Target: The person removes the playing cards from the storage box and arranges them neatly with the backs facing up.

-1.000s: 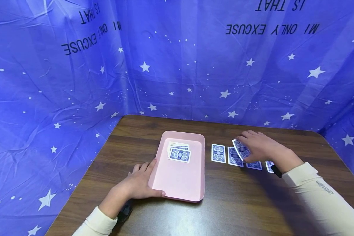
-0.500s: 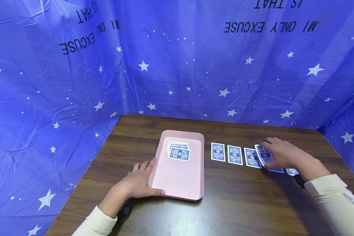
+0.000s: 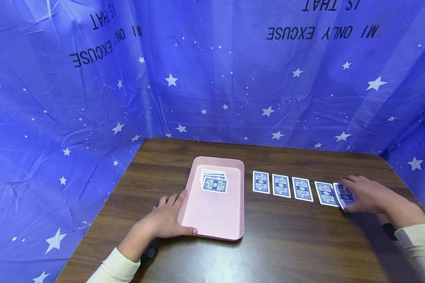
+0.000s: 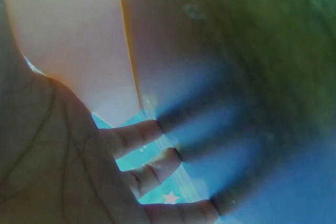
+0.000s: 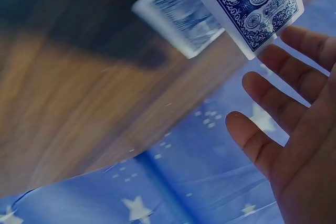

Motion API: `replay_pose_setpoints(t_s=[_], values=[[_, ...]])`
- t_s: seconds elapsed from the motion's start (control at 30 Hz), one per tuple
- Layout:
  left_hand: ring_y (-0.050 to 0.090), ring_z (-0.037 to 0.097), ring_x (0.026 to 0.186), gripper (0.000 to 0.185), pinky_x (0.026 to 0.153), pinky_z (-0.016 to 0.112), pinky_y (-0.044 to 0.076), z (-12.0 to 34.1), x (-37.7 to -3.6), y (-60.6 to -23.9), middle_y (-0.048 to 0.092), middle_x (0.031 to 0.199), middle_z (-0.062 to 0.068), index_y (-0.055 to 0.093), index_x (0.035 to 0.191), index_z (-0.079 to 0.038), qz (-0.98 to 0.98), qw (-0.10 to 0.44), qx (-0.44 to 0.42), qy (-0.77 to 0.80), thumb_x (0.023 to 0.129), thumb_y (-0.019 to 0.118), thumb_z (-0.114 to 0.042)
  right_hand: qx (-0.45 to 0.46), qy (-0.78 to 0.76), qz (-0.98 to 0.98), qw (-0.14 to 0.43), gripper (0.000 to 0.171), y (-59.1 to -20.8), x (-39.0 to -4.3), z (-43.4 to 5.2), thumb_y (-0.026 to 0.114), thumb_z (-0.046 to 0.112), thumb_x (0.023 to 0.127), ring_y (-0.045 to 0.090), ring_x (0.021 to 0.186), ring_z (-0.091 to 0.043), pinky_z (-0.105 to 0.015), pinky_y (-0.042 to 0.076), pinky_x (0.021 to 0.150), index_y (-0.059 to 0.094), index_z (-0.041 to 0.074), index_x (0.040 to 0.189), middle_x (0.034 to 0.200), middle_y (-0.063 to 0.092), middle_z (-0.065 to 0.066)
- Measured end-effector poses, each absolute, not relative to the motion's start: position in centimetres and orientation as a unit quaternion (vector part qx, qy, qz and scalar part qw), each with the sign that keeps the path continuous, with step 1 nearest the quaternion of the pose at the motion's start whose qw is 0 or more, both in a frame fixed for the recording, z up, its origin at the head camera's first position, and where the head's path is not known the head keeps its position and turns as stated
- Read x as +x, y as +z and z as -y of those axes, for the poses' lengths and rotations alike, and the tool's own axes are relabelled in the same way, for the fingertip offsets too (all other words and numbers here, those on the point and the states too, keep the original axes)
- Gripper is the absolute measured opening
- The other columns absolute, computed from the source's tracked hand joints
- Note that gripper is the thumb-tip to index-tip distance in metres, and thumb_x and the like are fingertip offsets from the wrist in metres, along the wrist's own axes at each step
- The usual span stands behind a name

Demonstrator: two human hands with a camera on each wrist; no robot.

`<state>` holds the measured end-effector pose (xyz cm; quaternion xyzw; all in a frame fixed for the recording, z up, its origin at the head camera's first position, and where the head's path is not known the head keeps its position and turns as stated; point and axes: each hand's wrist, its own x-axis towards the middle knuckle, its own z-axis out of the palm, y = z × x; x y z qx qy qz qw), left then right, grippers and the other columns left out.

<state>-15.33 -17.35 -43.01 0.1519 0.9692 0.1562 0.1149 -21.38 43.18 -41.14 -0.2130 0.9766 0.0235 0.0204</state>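
- Holding a card (image 3: 344,194) in the half-closed grip of the right hand (image 3: 371,195), beside a four-card row (image 3: 302,189);
- Touching the pink tray (image 3: 214,218) with the left hand (image 3: 163,221) spread wide

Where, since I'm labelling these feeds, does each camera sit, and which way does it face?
Head: worn on the head, facing forward and down at the tray, cards and table; left grip, right grip and sleeves show.
Left wrist: on that wrist, facing the tray; left palm and left fingers show.
Right wrist: on that wrist, facing the held card; right palm and right fingers show.
Head and right wrist share the held card.
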Motion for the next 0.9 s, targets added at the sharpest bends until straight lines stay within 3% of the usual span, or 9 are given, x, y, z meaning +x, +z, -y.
replay_pose_setpoints(t_s=[0.53, 0.9], values=[[0.035, 0.045, 0.132, 0.131, 0.094, 0.073, 0.036, 17.2, -15.4, -42.8, 0.038, 0.151, 0.020, 0.018, 0.159, -0.009, -0.969, 0.120, 0.149, 0.155, 0.063, 0.069, -0.082, -0.229, 0.009, -0.973, -0.022, 0.083, -41.6, -19.8, -48.4, 0.093, 0.040, 0.048, 0.059, 0.093, -0.048, -0.059, 0.047, 0.078, 0.062, -0.006, 0.111, 0.103, 0.061, -0.022], [0.035, 0.045, 0.131, 0.130, 0.093, 0.073, 0.037, 17.3, -15.4, -43.0, 0.038, 0.150, 0.020, 0.018, 0.159, -0.009, -0.969, 0.118, 0.149, 0.155, 0.064, 0.070, -0.081, -0.206, 0.003, -0.979, 0.001, 0.084, -41.5, -19.8, -50.3, 0.092, 0.037, 0.051, 0.056, 0.094, -0.053, -0.062, 0.046, 0.078, 0.059, -0.007, 0.113, 0.107, 0.059, -0.030]])
